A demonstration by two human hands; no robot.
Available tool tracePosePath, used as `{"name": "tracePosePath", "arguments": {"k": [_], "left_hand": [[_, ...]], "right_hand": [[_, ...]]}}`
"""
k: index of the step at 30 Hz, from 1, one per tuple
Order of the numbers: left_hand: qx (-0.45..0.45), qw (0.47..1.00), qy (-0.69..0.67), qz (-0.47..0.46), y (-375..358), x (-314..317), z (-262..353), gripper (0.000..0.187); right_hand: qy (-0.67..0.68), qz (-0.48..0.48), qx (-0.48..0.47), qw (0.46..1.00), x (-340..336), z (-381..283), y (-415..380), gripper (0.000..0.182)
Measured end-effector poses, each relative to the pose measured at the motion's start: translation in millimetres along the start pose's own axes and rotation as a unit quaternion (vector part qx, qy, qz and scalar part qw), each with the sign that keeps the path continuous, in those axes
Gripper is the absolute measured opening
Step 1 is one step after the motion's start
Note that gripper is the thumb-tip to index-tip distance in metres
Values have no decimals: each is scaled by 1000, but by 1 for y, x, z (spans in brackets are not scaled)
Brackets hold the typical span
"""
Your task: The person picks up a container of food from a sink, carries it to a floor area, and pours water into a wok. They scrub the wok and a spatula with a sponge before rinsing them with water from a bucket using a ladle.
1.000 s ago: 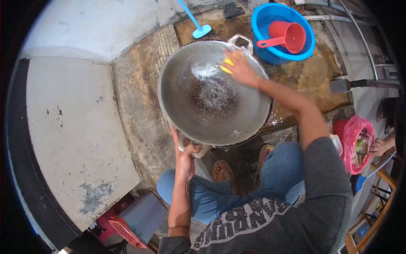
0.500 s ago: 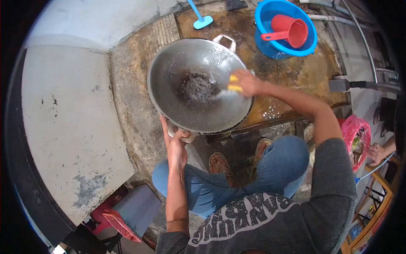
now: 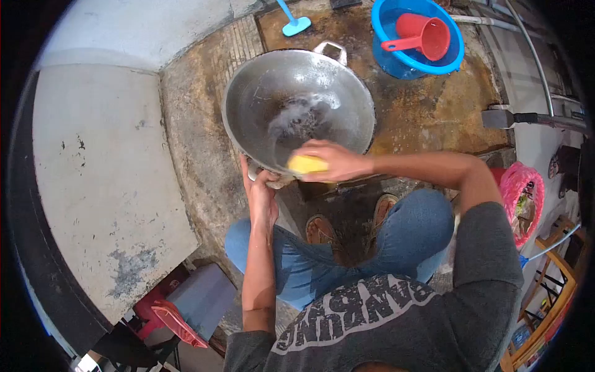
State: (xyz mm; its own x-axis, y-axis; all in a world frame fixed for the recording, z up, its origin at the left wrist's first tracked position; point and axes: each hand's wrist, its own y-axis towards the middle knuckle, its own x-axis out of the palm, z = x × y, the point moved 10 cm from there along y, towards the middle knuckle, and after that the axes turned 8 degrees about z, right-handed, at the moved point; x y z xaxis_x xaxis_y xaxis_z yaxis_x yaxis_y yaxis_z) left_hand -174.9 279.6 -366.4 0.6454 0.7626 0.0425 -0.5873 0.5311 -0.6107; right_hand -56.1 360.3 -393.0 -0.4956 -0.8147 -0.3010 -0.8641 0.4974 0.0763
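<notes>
A large grey metal wok [image 3: 248,118] is tilted toward me over the wet floor, with soapy water in its bottom. My left hand [image 3: 261,198] grips the wok's near handle [image 3: 280,181] from below, fingers wrapped round it. My right hand [image 3: 338,161] is closed on a yellow sponge [image 3: 308,164] and presses it at the near rim of the wok. The far handle [image 3: 331,51] points away from me. Motion slightly blurs the right hand.
A blue bucket [image 3: 379,49] of water with a red dipper [image 3: 427,38] in it stands at the back right. A light-blue brush [image 3: 296,26] lies behind the wok. A pink plastic bag [image 3: 511,186] is at the right, a low pale slab [image 3: 111,180] at the left.
My right hand has swept the sponge from the wok's right side to the near rim. The wok has shifted slightly right and up. Another person's hand has left the right edge.
</notes>
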Motion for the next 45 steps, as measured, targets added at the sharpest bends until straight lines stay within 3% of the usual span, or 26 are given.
{"name": "tracePosePath", "arguments": {"k": [2,5,6,11,12,15,17,19,22,24,26,29,30,33,34,36,38,40,42,44,45], "left_hand": [[-1,1000,26,16,-4,-10,3,91],[8,1000,24,5,-3,-9,1,90],[8,1000,19,-7,-4,-5,2,90],[14,1000,22,-6,-6,-1,7,91],[19,999,26,-2,-6,-8,6,91],[-17,1000,20,0,-20,-14,5,93],[-35,998,44,-5,-25,-22,4,95],[-24,998,53,-37,-29,-19,2,95],[-68,996,45,-46,-39,-14,-11,95],[-71,994,58,-62,-45,-3,-12,95],[-86,991,69,-70,-45,1,-16,95],[-108,990,66,-65,-37,4,-23,94],[-114,990,55,-67,-36,7,-24,94],[-98,993,46,-56,-26,2,-22,94],[-89,994,47,-48,-23,-3,-21,94],[-71,995,35,-57,-22,-5,-13,94],[-48,997,22,-57,-22,-5,-3,95],[-49,996,18,-71,-23,-5,-4,95],[-41,996,21,-80,-25,1,-2,95],[-23,996,26,-80,-30,12,2,95],[-20,996,39,-82,-30,17,3,95]], "right_hand": [[-66,-66,-94,991,-27,-4,-22,49],[-39,-97,25,994,-62,57,-19,45],[-166,-94,55,980,-66,65,-16,43],[57,-55,-5,997,-6,15,-7,44],[67,-90,-14,994,-8,18,-14,42],[-218,-169,-70,959,-48,57,-36,42],[-428,-138,-54,892,-96,103,-24,45],[-568,6,-125,813,-128,129,9,57],[-594,124,-129,784,-136,115,60,57],[-430,276,-70,857,-134,95,93,53],[-315,412,5,855,-116,80,115,45],[-161,281,-102,941,-41,39,134,43],[-159,237,-102,953,-14,30,128,51],[32,111,-66,991,24,0,66,55],[44,84,-70,993,33,0,38,54],[19,-86,-86,992,34,4,-10,53],[-73,-191,-68,976,11,50,-42,55],[-296,-161,-43,940,-42,104,-40,57],[-513,46,-69,855,-101,119,-11,58],[-528,166,-45,832,-117,118,28,51],[-466,228,-20,854,-113,110,44,52]]}}
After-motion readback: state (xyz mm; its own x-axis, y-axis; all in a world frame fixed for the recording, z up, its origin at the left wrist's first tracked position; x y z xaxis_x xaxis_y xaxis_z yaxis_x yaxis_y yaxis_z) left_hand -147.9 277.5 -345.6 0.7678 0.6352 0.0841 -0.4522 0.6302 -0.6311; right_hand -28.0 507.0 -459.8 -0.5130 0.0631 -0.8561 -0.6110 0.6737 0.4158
